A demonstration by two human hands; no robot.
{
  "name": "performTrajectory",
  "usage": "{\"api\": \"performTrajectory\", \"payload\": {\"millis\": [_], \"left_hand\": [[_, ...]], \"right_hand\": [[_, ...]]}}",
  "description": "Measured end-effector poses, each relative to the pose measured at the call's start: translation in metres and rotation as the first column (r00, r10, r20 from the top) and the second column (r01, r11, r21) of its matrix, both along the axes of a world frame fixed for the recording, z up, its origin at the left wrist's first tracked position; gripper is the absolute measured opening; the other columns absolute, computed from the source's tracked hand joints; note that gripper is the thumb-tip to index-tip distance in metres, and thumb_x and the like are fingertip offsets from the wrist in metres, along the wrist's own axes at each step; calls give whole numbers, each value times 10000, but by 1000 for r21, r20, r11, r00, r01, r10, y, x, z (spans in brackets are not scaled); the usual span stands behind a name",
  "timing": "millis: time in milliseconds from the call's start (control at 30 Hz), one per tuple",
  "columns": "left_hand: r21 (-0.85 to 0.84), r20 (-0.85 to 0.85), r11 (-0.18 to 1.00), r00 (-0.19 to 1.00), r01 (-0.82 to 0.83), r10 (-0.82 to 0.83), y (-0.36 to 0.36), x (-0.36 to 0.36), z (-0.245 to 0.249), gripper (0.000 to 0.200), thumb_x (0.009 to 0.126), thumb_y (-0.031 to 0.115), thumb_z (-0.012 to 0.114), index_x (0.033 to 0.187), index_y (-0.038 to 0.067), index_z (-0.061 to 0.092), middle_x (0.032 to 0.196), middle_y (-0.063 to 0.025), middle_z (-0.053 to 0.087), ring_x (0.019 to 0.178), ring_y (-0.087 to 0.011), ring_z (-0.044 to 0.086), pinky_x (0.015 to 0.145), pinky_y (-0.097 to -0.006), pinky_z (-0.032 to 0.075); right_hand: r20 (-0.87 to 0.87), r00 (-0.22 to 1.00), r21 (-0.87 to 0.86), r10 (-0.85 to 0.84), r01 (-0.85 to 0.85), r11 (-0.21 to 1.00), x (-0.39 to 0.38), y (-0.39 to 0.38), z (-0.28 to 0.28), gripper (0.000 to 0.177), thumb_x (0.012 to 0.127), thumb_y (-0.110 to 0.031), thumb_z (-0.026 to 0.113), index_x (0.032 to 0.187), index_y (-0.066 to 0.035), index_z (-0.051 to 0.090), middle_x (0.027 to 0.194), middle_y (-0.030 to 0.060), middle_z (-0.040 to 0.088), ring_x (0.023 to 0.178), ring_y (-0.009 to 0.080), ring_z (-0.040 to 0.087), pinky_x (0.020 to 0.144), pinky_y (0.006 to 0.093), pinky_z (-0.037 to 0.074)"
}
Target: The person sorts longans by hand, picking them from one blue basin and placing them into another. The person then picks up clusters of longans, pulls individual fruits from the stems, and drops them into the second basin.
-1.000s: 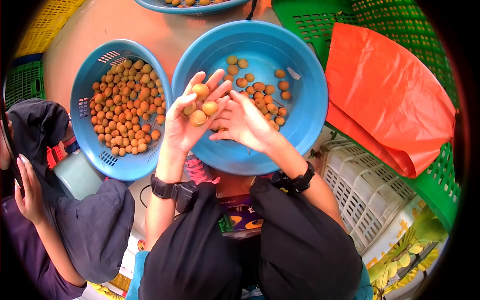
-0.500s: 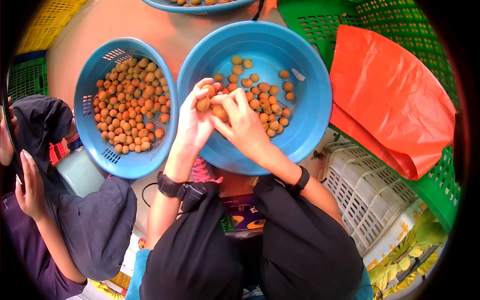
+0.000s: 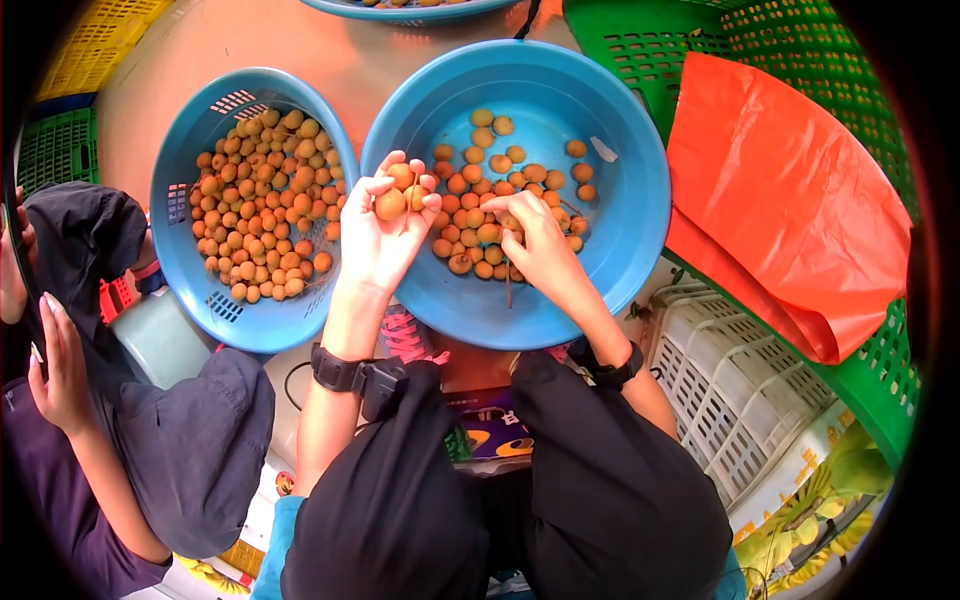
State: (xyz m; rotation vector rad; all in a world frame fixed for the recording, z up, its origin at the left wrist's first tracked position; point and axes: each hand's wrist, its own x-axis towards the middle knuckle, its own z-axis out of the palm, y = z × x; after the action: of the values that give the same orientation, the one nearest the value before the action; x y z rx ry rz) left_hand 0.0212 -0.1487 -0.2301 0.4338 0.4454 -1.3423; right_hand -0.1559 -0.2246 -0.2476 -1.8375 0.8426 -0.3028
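Round tan-brown longans (image 3: 470, 218) lie in a wide blue basin (image 3: 500, 315) before me. My left hand (image 3: 372, 240) is turned palm up over the basin's left rim, its fingers curled around a few longans (image 3: 390, 204). Over the right of the pile, my right hand (image 3: 545, 245) has its thumb and fingers closed about a longan (image 3: 510, 220). A thin brown stem (image 3: 508, 288) hangs below that hand.
An oval blue basket (image 3: 250, 340) of longans stands at left, beside a seated person (image 3: 190, 440) with a raised hand. At right are a green crate (image 3: 620, 60), a red plastic sheet (image 3: 780, 200) and a white crate (image 3: 735, 380).
My hands have come apart. The right one moved from the fruit at my left hand to the pile; the left stays raised with longans in it.
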Motion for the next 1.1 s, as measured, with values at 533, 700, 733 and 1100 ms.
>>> {"api": "performTrajectory", "payload": {"millis": [533,700,733,1100], "left_hand": [[-11,291,976,934,219,-206,-10,-16,22,576,604,-16,404,1176,-36,336,1240,-216,341,1160,-320,348,955,-376,338],[6,276,982,944,189,-183,-9,-15,17,560,612,-14,385,1169,-42,333,1214,-217,356,1160,-343,344,983,-401,305],[2,274,982,944,190,-183,-10,-16,18,560,612,-14,385,1169,-42,333,1214,-217,356,1160,-343,344,983,-401,305],[-146,216,954,950,261,-226,-6,-11,26,682,580,-15,446,1241,-28,279,1297,-213,271,1203,-359,273,1003,-429,258]], "right_hand": [[222,960,808,-173,-82,583,29,-12,18,217,862,-145,452,1045,-28,453,868,42,526,735,101,538,580,210,445],[249,943,658,-222,4,753,23,-10,10,207,825,-70,474,1022,-5,464,808,65,548,667,113,549,570,225,448],[235,957,567,-170,7,823,21,-12,12,217,810,-45,475,1025,-14,470,829,83,563,690,147,568,589,247,455],[-658,751,-24,52,-90,996,-101,-52,121,427,727,-210,604,1100,-52,470,766,142,565,666,273,546,610,346,428]]}}
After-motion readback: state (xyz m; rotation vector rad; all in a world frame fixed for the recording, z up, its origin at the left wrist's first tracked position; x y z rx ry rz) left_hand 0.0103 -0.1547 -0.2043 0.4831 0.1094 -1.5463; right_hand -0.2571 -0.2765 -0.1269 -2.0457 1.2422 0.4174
